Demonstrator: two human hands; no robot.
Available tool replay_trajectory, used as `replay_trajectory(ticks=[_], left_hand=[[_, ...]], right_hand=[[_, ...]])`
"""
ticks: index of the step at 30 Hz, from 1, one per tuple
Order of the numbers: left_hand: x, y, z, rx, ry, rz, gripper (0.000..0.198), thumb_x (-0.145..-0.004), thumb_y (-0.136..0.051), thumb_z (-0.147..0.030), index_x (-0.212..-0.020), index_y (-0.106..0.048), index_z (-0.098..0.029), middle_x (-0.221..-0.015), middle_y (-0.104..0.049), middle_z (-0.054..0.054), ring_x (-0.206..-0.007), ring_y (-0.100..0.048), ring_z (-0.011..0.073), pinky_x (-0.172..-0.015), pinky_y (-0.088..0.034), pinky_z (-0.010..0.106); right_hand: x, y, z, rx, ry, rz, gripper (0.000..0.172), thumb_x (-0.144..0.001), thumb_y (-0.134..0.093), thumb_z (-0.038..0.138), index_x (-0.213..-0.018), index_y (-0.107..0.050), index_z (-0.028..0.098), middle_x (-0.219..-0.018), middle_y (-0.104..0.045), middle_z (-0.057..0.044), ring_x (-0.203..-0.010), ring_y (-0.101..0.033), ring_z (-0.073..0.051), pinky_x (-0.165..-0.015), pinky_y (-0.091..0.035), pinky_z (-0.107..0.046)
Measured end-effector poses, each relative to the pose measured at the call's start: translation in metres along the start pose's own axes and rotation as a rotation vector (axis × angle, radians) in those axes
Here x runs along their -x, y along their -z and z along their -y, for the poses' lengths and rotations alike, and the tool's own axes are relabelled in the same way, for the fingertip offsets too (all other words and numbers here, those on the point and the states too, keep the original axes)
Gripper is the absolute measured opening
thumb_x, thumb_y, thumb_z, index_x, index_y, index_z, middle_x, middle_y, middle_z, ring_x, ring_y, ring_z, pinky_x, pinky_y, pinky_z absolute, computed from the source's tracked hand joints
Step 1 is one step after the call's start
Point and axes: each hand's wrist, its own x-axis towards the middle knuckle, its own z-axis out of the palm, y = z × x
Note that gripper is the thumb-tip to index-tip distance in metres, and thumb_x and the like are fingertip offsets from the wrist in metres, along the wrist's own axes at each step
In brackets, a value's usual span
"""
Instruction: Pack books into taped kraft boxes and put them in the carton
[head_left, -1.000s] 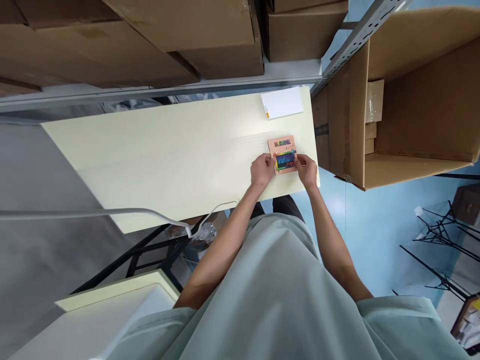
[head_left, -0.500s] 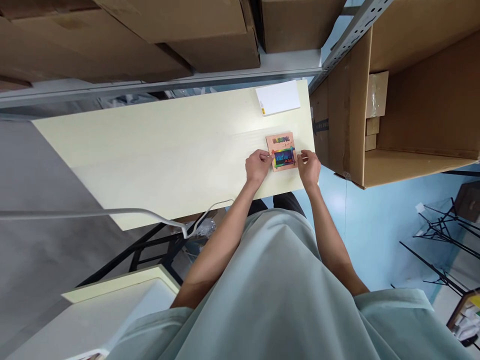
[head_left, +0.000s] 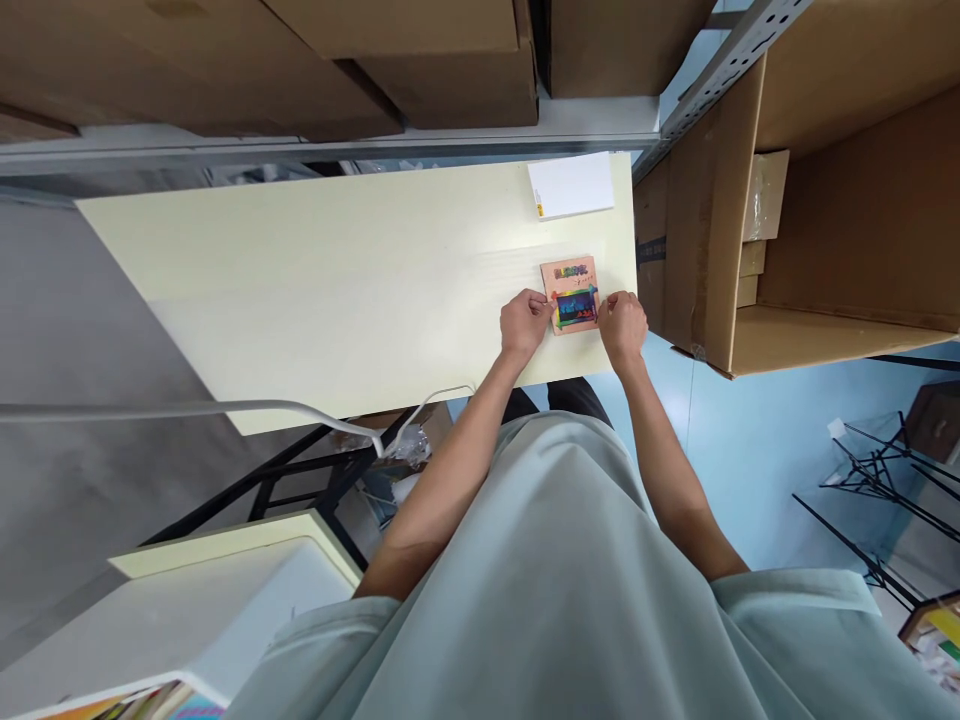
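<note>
Booklet-like item [head_left: 564, 276] on the table [head_left: 337, 290], between left hand [head_left: 523, 325] and right hand [head_left: 623, 325].
It lies toward the table's right end; beyond it, by the far edge, lies a flat rectangular piece [head_left: 574, 185]. Cartons [head_left: 450, 85] sit on the shelf [head_left: 600, 118] behind; an open carton [head_left: 720, 230] stands right.

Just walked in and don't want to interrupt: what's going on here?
A person's left hand is at the left edge of a small pink printed item lying on the pale table, and the right hand is at its right edge. Whether either grips it is unclear. A white rectangular item lies farther back; a large open cardboard box is to the right.
</note>
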Motion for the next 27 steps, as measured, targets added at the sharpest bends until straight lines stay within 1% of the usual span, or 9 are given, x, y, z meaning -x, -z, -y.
replay_trajectory(ticks=[6, 10, 14, 16, 19, 21, 23, 25, 27], left_hand=[[-0.003, -0.001, 0.001, 0.016, 0.004, 0.009, 0.009, -0.092, -0.077, -0.026, -0.087, -0.069, -0.023, -0.084, -0.077, 0.003, -0.084, -0.072, 0.0209, -0.082, -0.054, 0.033], [-0.002, -0.002, 0.0, 0.029, 0.016, 0.005, 0.009, -0.092, -0.078, -0.025, -0.087, -0.07, -0.023, -0.083, -0.076, 0.003, -0.084, -0.072, 0.0217, -0.083, -0.055, 0.034], [-0.001, -0.004, -0.001, 0.02, 0.014, -0.033, 0.01, -0.091, -0.078, -0.022, -0.088, -0.068, -0.023, -0.085, -0.077, 0.004, -0.086, -0.074, 0.0235, -0.086, -0.056, 0.037], [0.001, -0.005, -0.003, 0.016, -0.004, -0.053, 0.01, -0.09, -0.078, -0.02, -0.094, -0.07, -0.024, -0.085, -0.077, 0.004, -0.087, -0.074, 0.0245, -0.088, -0.057, 0.039], [0.011, -0.003, -0.01, 0.084, -0.048, -0.03, 0.019, -0.088, -0.076, -0.017, -0.105, -0.072, -0.025, -0.094, -0.08, 0.003, -0.086, -0.075, 0.023, -0.088, -0.06, 0.038], [0.024, 0.001, -0.016, 0.194, -0.072, 0.027, 0.014, -0.091, -0.073, -0.021, -0.105, -0.073, -0.024, -0.1, -0.081, 0.004, -0.087, -0.076, 0.0212, -0.087, -0.061, 0.036], [0.038, 0.006, -0.023, 0.325, -0.093, 0.077, 0.01, -0.098, -0.069, -0.03, -0.103, -0.073, -0.023, -0.103, -0.081, 0.005, -0.091, -0.078, 0.0206, -0.089, -0.062, 0.035], [0.052, 0.014, -0.026, 0.442, -0.094, 0.088, 0.02, -0.103, -0.066, -0.041, -0.103, -0.073, -0.022, -0.104, -0.082, 0.006, -0.097, -0.079, 0.0211, -0.091, -0.062, 0.034], [0.06, 0.022, -0.023, 0.502, -0.04, 0.066, 0.025, -0.101, -0.07, -0.047, -0.104, -0.07, -0.022, -0.099, -0.081, 0.005, -0.098, -0.079, 0.0217, -0.091, -0.062, 0.034]], right_hand=[[0.0, -0.002, -0.002, 0.076, -0.016, 0.046, 0.023, -0.104, -0.048, 0.014, -0.093, -0.069, 0.018, -0.113, -0.074, -0.02, -0.1, -0.072, -0.033, -0.087, -0.054, -0.041], [-0.004, 0.0, -0.006, 0.042, -0.006, 0.063, 0.015, -0.1, -0.056, 0.015, -0.09, -0.067, 0.019, -0.107, -0.075, -0.017, -0.098, -0.072, -0.032, -0.088, -0.053, -0.04], [0.004, 0.009, -0.008, -0.02, 0.125, 0.056, 0.008, -0.099, -0.058, 0.019, -0.093, -0.064, 0.022, -0.105, -0.072, -0.012, -0.098, -0.069, -0.029, -0.089, -0.053, -0.04], [0.012, 0.012, -0.006, -0.052, 0.198, 0.024, 0.008, -0.098, -0.056, 0.018, -0.093, -0.061, 0.022, -0.106, -0.069, -0.011, -0.099, -0.067, -0.027, -0.091, -0.054, -0.04], [0.029, 0.016, 0.005, -0.139, 0.284, -0.032, 0.009, -0.097, -0.055, 0.016, -0.093, -0.058, 0.024, -0.106, -0.067, -0.009, -0.098, -0.065, -0.024, -0.091, -0.056, -0.04], [0.041, 0.018, 0.017, -0.214, 0.333, -0.037, 0.009, -0.098, -0.055, 0.017, -0.095, -0.058, 0.025, -0.106, -0.066, -0.007, -0.097, -0.065, -0.023, -0.091, -0.057, -0.039], [0.054, 0.019, 0.03, -0.277, 0.376, -0.004, 0.007, -0.101, -0.055, 0.02, -0.098, -0.059, 0.025, -0.108, -0.066, -0.007, -0.098, -0.066, -0.023, -0.091, -0.059, -0.04], [0.066, 0.019, 0.045, -0.323, 0.403, 0.048, 0.007, -0.106, -0.054, 0.024, -0.102, -0.061, 0.024, -0.111, -0.067, -0.008, -0.099, -0.068, -0.023, -0.092, -0.061, -0.04], [0.076, 0.017, 0.056, -0.348, 0.425, 0.102, 0.013, -0.11, -0.05, 0.026, -0.11, -0.063, 0.023, -0.119, -0.068, -0.01, -0.102, -0.071, -0.023, -0.093, -0.062, -0.04]])
